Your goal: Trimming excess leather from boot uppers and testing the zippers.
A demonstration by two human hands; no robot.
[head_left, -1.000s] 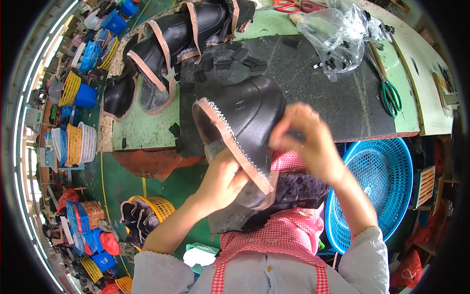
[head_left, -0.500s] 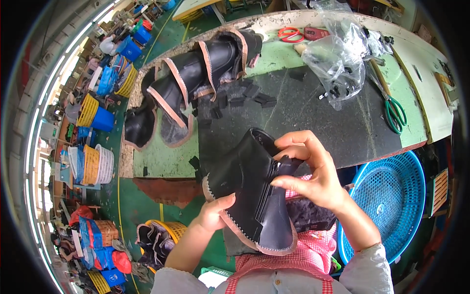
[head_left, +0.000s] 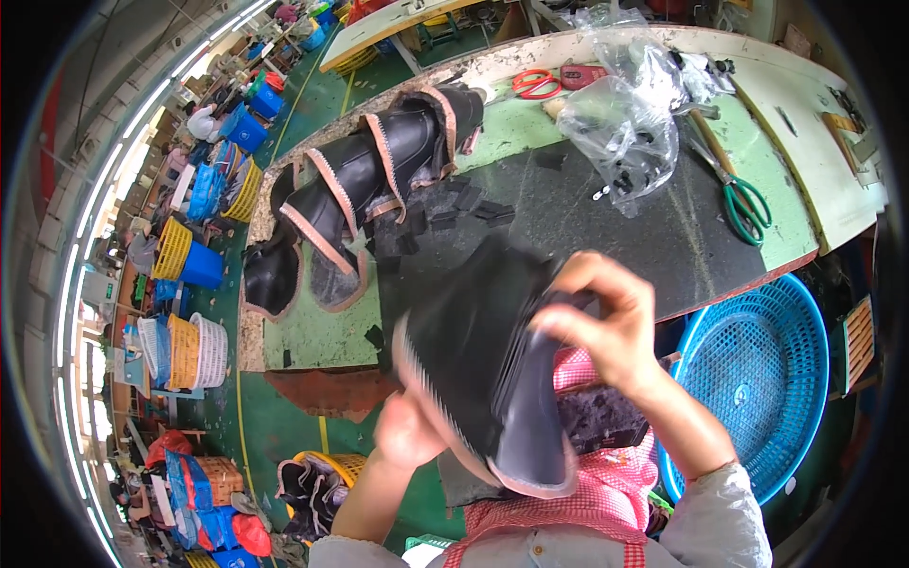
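Observation:
A black leather boot upper [head_left: 473, 327] with a pale, zigzag-cut lower edge is held up in front of me, partly smeared by motion. My left hand [head_left: 409, 431] grips its left lower edge, most of the fingers tucked behind it. At the upper right side, my right hand [head_left: 611, 327] is closed, thumb and forefinger pinching the dark edge beside the folded seam. What exactly lies between those fingertips is blurred. More black boot uppers [head_left: 331, 194] lie overlapping in a row on the table's left part, and several small black strips [head_left: 459, 206] are scattered beside them.
A clear plastic bag [head_left: 625, 142], red-handled scissors [head_left: 536, 84] and green-handled scissors [head_left: 747, 210] lie on the bench. A blue mesh basket [head_left: 816, 379] stands at the right. A yellow basket [head_left: 350, 466] with uppers sits low left. A dark fuzzy piece [head_left: 601, 417] lies against my apron.
The boot upper has tilted, its top opening no longer facing me, and it is blurred. My right hand has moved slightly down with it. The whole view has shifted a little.

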